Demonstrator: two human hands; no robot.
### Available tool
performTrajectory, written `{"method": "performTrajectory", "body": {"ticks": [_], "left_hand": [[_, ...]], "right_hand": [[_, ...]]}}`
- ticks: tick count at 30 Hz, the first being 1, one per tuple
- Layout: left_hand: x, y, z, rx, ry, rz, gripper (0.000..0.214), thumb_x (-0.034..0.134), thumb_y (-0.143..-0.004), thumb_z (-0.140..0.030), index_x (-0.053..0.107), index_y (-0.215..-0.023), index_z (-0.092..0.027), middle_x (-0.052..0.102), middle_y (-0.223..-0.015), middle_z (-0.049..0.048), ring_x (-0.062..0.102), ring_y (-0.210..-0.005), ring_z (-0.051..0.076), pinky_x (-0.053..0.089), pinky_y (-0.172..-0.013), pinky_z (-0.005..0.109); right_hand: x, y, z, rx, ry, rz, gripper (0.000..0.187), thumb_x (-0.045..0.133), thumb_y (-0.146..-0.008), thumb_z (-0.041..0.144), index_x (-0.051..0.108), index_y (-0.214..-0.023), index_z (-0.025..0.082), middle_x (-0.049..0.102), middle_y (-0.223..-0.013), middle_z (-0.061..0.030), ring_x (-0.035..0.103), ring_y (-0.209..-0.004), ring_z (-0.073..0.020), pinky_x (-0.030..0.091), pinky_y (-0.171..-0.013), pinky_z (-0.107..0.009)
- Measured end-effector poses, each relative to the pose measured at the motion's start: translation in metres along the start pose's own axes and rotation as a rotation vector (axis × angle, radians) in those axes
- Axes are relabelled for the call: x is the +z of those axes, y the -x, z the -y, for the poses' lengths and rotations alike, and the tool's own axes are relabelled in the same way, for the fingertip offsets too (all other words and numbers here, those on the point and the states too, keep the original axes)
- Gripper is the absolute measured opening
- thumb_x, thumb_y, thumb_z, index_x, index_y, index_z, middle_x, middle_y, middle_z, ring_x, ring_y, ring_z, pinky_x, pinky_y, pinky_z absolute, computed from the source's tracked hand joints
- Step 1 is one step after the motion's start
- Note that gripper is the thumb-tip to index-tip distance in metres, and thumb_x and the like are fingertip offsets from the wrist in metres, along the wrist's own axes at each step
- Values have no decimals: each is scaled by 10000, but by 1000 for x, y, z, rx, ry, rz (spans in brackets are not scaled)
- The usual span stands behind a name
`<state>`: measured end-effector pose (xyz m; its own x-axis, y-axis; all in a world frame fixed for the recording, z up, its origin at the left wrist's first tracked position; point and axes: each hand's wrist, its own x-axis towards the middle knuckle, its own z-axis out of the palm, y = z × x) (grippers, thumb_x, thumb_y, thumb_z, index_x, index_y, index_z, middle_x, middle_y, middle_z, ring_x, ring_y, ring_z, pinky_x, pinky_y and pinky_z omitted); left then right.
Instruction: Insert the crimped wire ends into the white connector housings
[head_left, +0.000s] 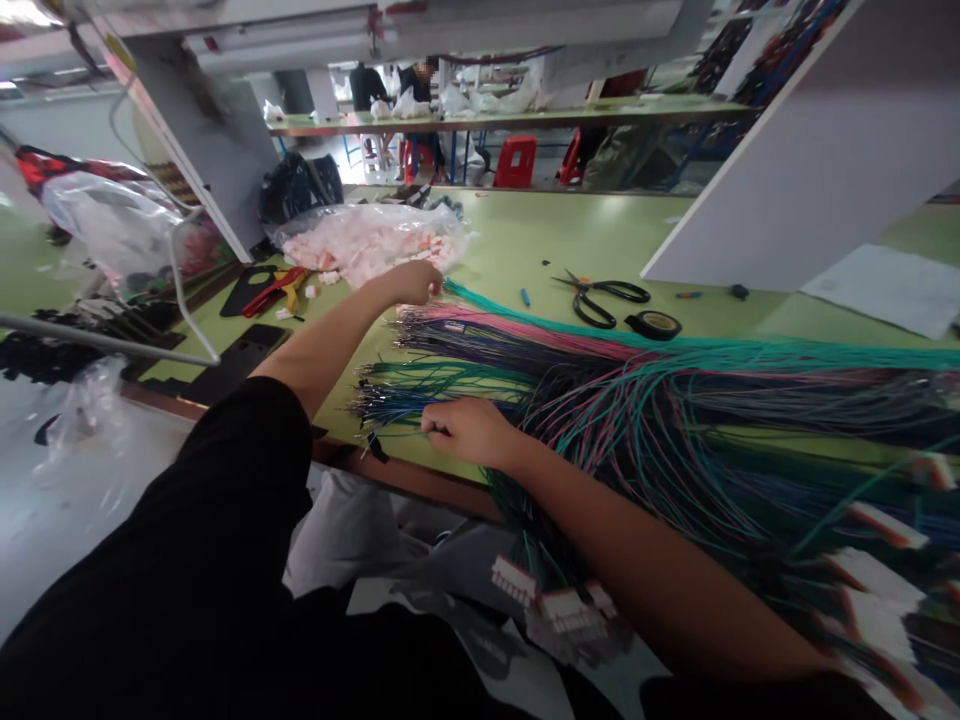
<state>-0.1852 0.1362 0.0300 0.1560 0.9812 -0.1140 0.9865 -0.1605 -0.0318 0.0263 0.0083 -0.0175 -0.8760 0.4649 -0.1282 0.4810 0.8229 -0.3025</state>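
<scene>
Bundles of thin coloured wires (pixel 600 390), teal, pink, purple and blue, lie spread across the green table (pixel 525 240) with bare metal tips at their left ends. My right hand (pixel 469 430) is closed in a pinch on the wires near the blue and green tips by the table's front edge. My left hand (pixel 412 282) reaches far out to the clear bag of small white and pink connectors (pixel 367 245), fingers curled at its edge; what they hold is hidden. White connectors (pixel 570 605) hang on wire ends below the table edge.
Black scissors (pixel 604 298) and a roll of black tape (pixel 654 324) lie beyond the wires. Red-handled pliers (pixel 274 292) and black flat parts rest at the left. A white slanted panel (pixel 787 170) rises on the right. People and red stools stand by a far bench.
</scene>
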Motion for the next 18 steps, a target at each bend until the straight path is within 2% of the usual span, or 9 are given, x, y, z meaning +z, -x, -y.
{"method": "performTrajectory", "body": {"ticks": [2, 4, 7, 11, 14, 18], "left_hand": [[4, 6, -8, 60, 54, 21, 417, 512, -771, -262, 659, -1155, -194, 657, -1179, 43, 571, -1087, 207, 400, -934, 258], [8, 10, -12, 121, 113, 96, 466, 530, -757, -296, 631, -1199, -194, 660, -1195, 28, 583, -1063, 189, 403, -910, 229], [9, 12, -14, 140, 112, 179, 549, 547, -756, -336, 555, -1293, -222, 601, -1308, 27, 551, -1132, 184, 388, -929, 219], [2, 11, -21, 70, -40, 254, 537, 569, -770, -403, 563, -1284, -248, 597, -1307, 61, 549, -1143, 231, 404, -929, 281], [-7, 12, -30, 12, -133, 261, 529, 649, -717, -472, 628, -1205, -270, 609, -1278, 75, 527, -1173, 304, 389, -970, 376], [-18, 14, -36, -211, -269, 267, 567, 720, -665, -497, 669, -1154, -216, 602, -1273, 128, 482, -1216, 397, 306, -1034, 513]], "right_hand": [[2, 0, -1, 0, 0, -3, 234, 504, -798, 238, 696, -930, 229, 732, -893, -7, 624, -844, -167, 294, -620, -253], [3, -1, -2, 1, -3, -10, 233, 503, -798, 240, 694, -930, 226, 730, -897, -11, 620, -837, -165, 294, -619, -249], [4, -1, -3, -6, -7, -22, 229, 502, -799, 239, 694, -923, 222, 730, -892, -11, 616, -827, -160, 291, -616, -245], [5, -1, -5, -27, -14, -31, 221, 508, -802, 245, 696, -914, 216, 729, -881, -14, 616, -826, -159, 300, -625, -246], [5, -1, -5, -31, -31, -34, 222, 510, -807, 245, 696, -924, 215, 731, -892, -11, 622, -838, -158, 314, -642, -248], [2, 0, -2, -1, -14, -10, 237, 508, -807, 237, 697, -949, 223, 732, -876, -5, 625, -841, -159, 315, -636, -245]]}}
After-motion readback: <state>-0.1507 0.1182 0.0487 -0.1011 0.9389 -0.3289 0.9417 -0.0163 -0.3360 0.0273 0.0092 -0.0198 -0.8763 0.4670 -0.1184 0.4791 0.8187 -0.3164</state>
